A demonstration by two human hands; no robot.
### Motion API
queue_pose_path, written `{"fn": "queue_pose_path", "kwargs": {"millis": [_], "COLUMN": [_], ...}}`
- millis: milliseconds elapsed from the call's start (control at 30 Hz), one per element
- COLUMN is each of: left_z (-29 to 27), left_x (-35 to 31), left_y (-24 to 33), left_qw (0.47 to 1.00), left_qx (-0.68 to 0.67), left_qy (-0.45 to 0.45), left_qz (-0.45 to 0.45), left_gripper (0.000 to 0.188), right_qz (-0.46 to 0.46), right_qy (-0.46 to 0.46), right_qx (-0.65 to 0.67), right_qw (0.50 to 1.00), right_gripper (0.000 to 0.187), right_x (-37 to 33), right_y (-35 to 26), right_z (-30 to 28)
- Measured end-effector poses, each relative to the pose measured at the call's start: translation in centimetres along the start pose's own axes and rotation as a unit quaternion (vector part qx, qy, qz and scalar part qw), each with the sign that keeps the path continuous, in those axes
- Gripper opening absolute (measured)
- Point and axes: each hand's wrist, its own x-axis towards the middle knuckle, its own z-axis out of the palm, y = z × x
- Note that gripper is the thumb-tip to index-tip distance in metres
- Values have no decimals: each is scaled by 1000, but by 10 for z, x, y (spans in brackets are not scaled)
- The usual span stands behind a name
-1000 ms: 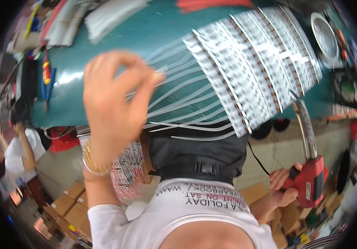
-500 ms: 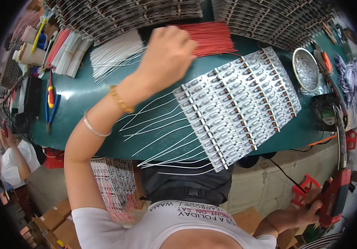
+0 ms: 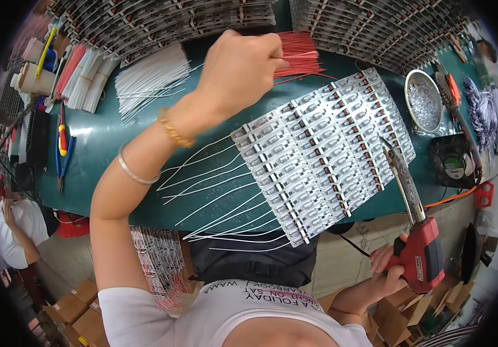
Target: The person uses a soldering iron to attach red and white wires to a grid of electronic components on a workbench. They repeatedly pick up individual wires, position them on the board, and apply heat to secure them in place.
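Red and black plastic makes up the gun-shaped tool with a long metal nose [image 3: 424, 254]. The right hand [image 3: 388, 272] has its fingers wrapped around the handle. The tool's nose points up and away from the person, and its tip shows over the right part of the flat silver-grey sheet of small parts in rows [image 3: 318, 159]. I can't tell if the tip touches it.

The sheet lies tilted on the shiny green table top [image 3: 98, 168], in front of the person, and its near corner reaches the table's edge. Thin white wires [image 3: 249, 251] stick out from its left side like a fan.

The left hand [image 3: 238, 65] is past the sheet, at the left end of the pile of thin red wires [image 3: 301, 55]. Its fingers are curled in. I can't tell if they pinch a wire, because the back of the hand hides that.

Left of that hand lies a pile of straight white wires [image 3: 147, 78]. A round silver bowl of shiny bits [image 3: 407, 98] sits just right of the sheet.
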Motion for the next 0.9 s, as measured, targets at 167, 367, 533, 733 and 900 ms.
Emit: {"fn": "queue_pose_path", "kwargs": {"millis": [167, 367, 533, 733, 900], "left_z": [-58, -79, -81, -71, -67], "left_x": [-45, -104, -123, -129, -127], "left_y": [3, 6, 4, -4, -8], "left_qw": [904, 912, 921, 942, 956], "left_qx": [-290, -233, -200, -167, -170], "left_qy": [-130, -124, -162, -167, -148], "left_qz": [-286, -314, -292, -238, -186], "left_gripper": [14, 20, 15, 12, 13], "right_qz": [91, 179, 229, 294, 293], "right_qy": [-23, -63, -73, -71, -71], "right_qx": [67, 83, 28, -61, -41], "right_qw": [993, 978, 970, 951, 953], "right_gripper": [77, 89, 93, 89, 83], "right_x": [-8, -23, -28, -21, -21], "right_y": [-3, -9, -15, -32, -32], "right_z": [42, 92, 107, 132, 135]}}
